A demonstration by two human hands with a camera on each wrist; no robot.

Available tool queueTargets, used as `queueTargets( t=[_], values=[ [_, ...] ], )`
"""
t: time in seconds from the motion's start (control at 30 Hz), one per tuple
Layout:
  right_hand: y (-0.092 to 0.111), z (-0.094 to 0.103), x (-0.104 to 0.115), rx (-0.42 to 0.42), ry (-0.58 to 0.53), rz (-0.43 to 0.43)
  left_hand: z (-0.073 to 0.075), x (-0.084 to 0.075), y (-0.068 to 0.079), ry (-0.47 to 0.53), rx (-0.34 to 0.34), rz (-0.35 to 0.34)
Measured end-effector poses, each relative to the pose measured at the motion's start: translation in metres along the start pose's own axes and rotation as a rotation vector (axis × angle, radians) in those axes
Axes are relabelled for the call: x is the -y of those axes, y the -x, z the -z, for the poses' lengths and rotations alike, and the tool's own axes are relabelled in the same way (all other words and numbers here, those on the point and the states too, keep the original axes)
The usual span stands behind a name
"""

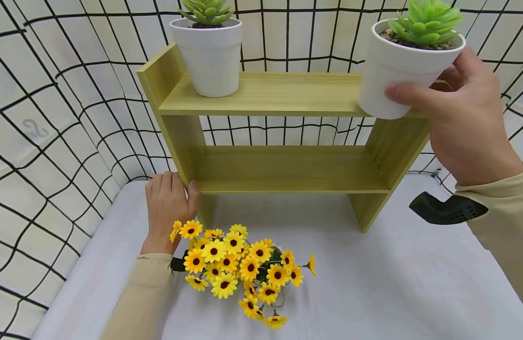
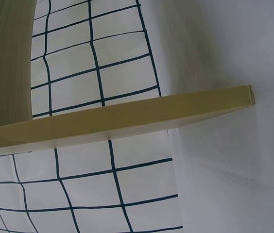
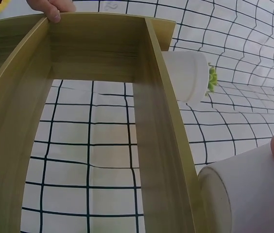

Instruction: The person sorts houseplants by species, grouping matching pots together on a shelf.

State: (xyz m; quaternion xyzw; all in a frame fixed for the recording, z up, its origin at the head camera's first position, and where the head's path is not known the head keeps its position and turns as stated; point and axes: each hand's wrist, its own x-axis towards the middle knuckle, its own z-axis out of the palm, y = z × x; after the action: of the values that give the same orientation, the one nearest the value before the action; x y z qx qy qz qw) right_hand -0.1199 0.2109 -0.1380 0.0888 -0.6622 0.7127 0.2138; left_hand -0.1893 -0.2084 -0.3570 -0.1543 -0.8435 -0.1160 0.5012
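"Pot (image 1: 393, 71) first: where is it?"

"At the right end of the top board (image 1: 299, 92) of the shelf unit (image 1: 295, 170), tilted, base by the front edge; whether it bears on the board, I can't tell. The right hand (image 1: 469, 118) grips it, thumb across the front, fingers spread about the wall, their tips hidden."

"Done well, how?"

"I'd level it and bring the base fully behind that edge before loosening."

"The left hand (image 1: 165, 208)?"

"Low on the left side panel (image 1: 176, 137), thumb over its front edge, fingers close together outside: a useful brace. Farther out, a second pot (image 1: 210, 56) stands upright; yellow flowers (image 1: 249, 268) sit on the bench (image 1: 350, 283)."
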Motion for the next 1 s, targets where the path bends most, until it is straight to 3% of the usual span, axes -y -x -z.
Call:
queueTargets(
  t=[0.17, 0.33, 0.43, 0.57, 0.83, 1.0],
  values=[
    [-0.01, 0.006, 0.004, -0.011, 0.142, -0.098, -0.001, -0.001, 0.0, 0.009, -0.002, 0.0],
    [-0.024, 0.013, 0.009, 0.012, 0.388, -0.234, 0.0, -0.001, 0.0, 0.018, -0.007, -0.001],
    [-0.032, 0.014, 0.011, 0.053, 0.407, -0.286, 0.0, -0.001, 0.0, 0.024, -0.003, 0.006],
    [-0.039, 0.013, 0.012, 0.099, 0.341, -0.32, 0.0, -0.001, 0.001, 0.027, -0.002, 0.009],
    [-0.048, 0.009, 0.017, 0.145, 0.498, -0.353, 0.0, -0.001, 0.001, 0.035, 0.004, 0.01],
    [-0.055, 0.006, 0.016, 0.158, 0.516, -0.374, 0.0, -0.002, 0.001, 0.033, -0.003, 0.004]
  ],
)
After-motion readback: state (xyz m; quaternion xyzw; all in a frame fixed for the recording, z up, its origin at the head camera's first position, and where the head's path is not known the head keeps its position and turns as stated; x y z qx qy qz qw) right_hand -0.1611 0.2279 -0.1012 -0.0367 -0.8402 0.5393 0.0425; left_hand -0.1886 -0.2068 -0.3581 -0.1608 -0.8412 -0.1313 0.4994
